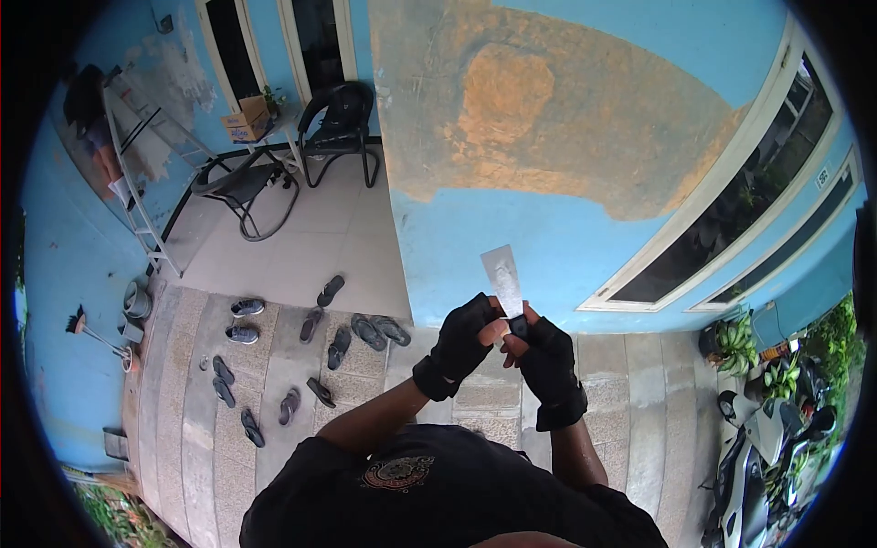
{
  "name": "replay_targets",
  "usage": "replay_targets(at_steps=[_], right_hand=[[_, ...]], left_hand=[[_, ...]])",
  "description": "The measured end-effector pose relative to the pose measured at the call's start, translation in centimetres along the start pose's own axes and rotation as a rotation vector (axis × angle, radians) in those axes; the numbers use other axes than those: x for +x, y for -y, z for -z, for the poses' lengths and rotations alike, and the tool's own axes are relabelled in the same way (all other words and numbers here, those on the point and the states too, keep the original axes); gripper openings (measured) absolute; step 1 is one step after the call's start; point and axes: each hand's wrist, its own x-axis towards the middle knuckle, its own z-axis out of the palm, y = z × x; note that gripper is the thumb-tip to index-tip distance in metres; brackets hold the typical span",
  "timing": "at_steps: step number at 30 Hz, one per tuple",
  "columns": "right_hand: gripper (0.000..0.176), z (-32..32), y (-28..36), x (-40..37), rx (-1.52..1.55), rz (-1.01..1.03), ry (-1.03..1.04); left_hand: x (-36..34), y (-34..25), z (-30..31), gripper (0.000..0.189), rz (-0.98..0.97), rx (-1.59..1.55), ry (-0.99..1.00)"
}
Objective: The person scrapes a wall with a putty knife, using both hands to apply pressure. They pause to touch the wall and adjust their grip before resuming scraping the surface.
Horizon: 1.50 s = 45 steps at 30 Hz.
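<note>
A scraper (502,274) with a flat metal blade points up towards the blue wall (493,219), its blade marked with whitish residue. Both of my hands wear black fingerless gloves and meet at its dark handle. My left hand (464,338) is closed, its fingertips pressed at the handle's left side. On the other side my right hand (546,356) is wrapped round the handle. Behind the blade, the wall carries a large bare patch (585,119) of grey and orange-brown where the blue paint is absent.
A person (87,110) stands by a ladder (128,183) at the far left. Black chairs (338,123) and a cardboard box (247,121) are on the porch. Several sandals and shoes (245,308) lie on the paving. Motorbikes (749,466) and plants (735,345) stand at the right.
</note>
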Motion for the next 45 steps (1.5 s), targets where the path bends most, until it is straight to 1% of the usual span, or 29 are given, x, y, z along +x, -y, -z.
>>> replay_targets(at_steps=[1, 2, 4, 5, 6, 8, 9, 10, 12, 13, 14, 16, 17, 18, 20, 22, 23, 24, 26, 27, 30, 32, 34, 35, 36, 38, 39, 43, 45], right_hand=[[0.059, 0.2, 0.1, -0.1, -0.021, 0.008, 0.002], [0.059, 0.9, 0.4, 0.0, -0.021, 0.011, 0.014], [0.061, 2.1, 1.0, 0.5, -0.158, 0.015, 0.137], [0.06, 2.2, 1.2, 0.8, -0.134, 0.051, 0.157], [0.06, 2.5, 1.5, 1.4, -0.133, 0.061, 0.174], [0.059, 2.8, 2.2, 2.7, 0.257, -0.032, 0.28], [0.053, 2.8, 2.9, 3.6, 0.459, -0.145, 0.343], [0.053, 2.9, 3.5, 4.4, 0.454, -0.143, 0.354], [0.051, 3.1, 4.7, 6.3, 0.893, -0.197, 0.649], [0.045, 2.9, 5.3, 7.4, 0.921, -0.198, 0.683], [0.021, 2.8, 5.9, 8.5, 0.895, -0.177, 0.652], [0.011, 2.6, 6.7, 10.9, 0.899, -0.113, 0.666], [0.015, 2.5, 7.5, 11.8, 0.859, -0.096, 0.65], [0.015, 2.5, 8.2, 12.8, 0.852, -0.091, 0.646], [0.014, 2.7, 9.4, 14.7, 0.783, -0.021, 0.545], [0.016, 3.3, 11.3, 16.5, 0.733, 0.021, 0.504], [0.016, 3.7, 12.0, 17.7, 0.748, 0.03, 0.513], [0.017, 4.1, 12.7, 18.9, 0.762, 0.035, 0.521], [0.018, 4.2, 13.8, 21.0, 0.742, 0.04, 0.519], [0.019, 4.1, 14.2, 22.2, 0.729, 0.054, 0.522], [0.021, 3.9, 14.9, 26.5, 0.738, 0.067, 0.575], [0.021, 3.4, 15.6, 29.1, 0.716, 0.056, 0.563], [0.013, 2.9, 15.9, 31.5, 0.744, 0.083, 0.584], [0.015, 2.8, 16.4, 32.3, 0.704, 0.097, 0.583], [0.015, 2.7, 16.6, 33.2, 0.701, 0.105, 0.596], [0.017, 2.8, 16.1, 34.7, 0.706, 0.054, 0.579], [0.017, 2.6, 16.2, 34.8, 0.702, 0.059, 0.584], [0.017, 1.6, 16.1, 32.8, 0.696, 0.073, 0.516], [0.017, 1.1, 16.6, 33.1, 0.674, 0.09, 0.504]], left_hand=[[0.3, -0.8, -1.0, 0.045, 0.089, -0.245, 0.007], [0.8, -1.2, -2.1, 0.045, 0.087, -0.24, -0.004], [2.0, -1.6, -3.9, 0.05, 0.114, -0.654, -0.14], [2.6, -2.0, -4.0, 0.054, 0.118, -0.643, -0.146], [3.3, -2.4, -3.6, 0.054, 0.107, -0.635, -0.16], [4.6, -3.5, -2.2, 0.055, 0.177, -0.688, -0.032], [5.6, -4.4, -1.7, 0.054, 0.176, -0.656, -0.026], [6.5, -5.1, -1.2, 0.053, 0.143, -0.63, -0.038], [8.8, -5.7, -0.3, 0.051, 0.088, -0.624, -0.041], [9.9, -6.3, 0.1, 0.049, 0.076, -0.625, -0.043], [11.3, -6.6, 0.1, 0.048, 0.02, -0.606, -0.069], [14.1, -6.8, 0.6, 0.047, -0.035, -0.697, -0.039], [15.8, -6.8, 1.1, 0.047, -0.042, -0.697, -0.03], [17.4, -6.7, 1.5, 0.047, -0.059, -0.724, -0.014], [20.3, -6.8, 1.9, 0.047, -0.08, -0.762, 0.007], [23.2, -8.2, 2.3, 0.051, -0.175, -0.69, 0.066], [24.5, -8.9, 2.2, 0.055, -0.156, -0.725, 0.064], [25.9, -9.2, 2.3, 0.055, -0.16, -0.727, 0.067], [28.4, -9.2, 2.5, 0.056, -0.185, -0.838, 0.103], [29.5, -9.2, 2.8, 0.052, -0.173, -0.887, 0.106], [33.2, -8.1, 4.5, 0.048, -0.229, -0.836, 0.041], [35.5, -7.6, 5.7, 0.046, -0.223, -0.829, 0.0], [37.6, -7.1, 6.8, 0.043, -0.228, -0.777, -0.046], [38.5, -7.0, 7.3, 0.041, -0.214, -0.798, -0.055], [38.9, -7.4, 7.7, 0.041, -0.228, -0.79, -0.059], [39.3, -7.2, 7.9, 0.04, -0.229, -0.788, -0.074], [39.4, -7.2, 7.9, 0.038, -0.203, -0.79, -0.088], [39.1, -6.6, 8.3, 0.037, -0.193, -0.833, -0.025], [39.1, -6.9, 8.6, 0.037, -0.178, -0.756, -0.033]])
